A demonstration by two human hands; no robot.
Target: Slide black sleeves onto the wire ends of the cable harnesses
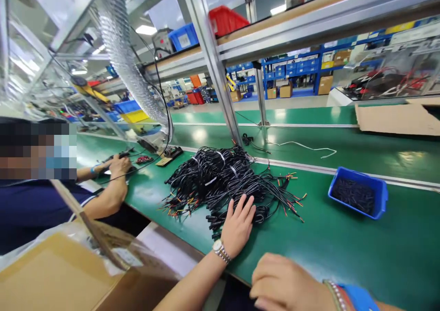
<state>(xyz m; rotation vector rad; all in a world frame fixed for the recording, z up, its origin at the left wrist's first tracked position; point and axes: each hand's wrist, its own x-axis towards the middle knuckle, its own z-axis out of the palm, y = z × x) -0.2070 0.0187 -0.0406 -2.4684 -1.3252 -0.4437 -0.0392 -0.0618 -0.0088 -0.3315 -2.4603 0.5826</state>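
A large heap of black cables (220, 175) lies on the green bench, bundled with white ties. Bare red and orange wire ends stick out at its sides, and black connectors show at the near edge. Resting on the near side of the heap is my left hand (239, 226), its fingers spread, with a watch on the wrist. My right hand (283, 281) hovers at the bench's near edge, right of the left one, with its fingers curled in. Whatever may be inside its fingers is hidden. A blue bin (380, 198) of small black pieces stands further right.
At the left, a co-worker's hands (120, 166) handle something dark on the bench. A cardboard box (62, 269) sits at lower left. A metal post (215, 63) rises behind the heap, a silver duct (118, 49) hangs left, and a cardboard piece (395, 120) lies at back right.
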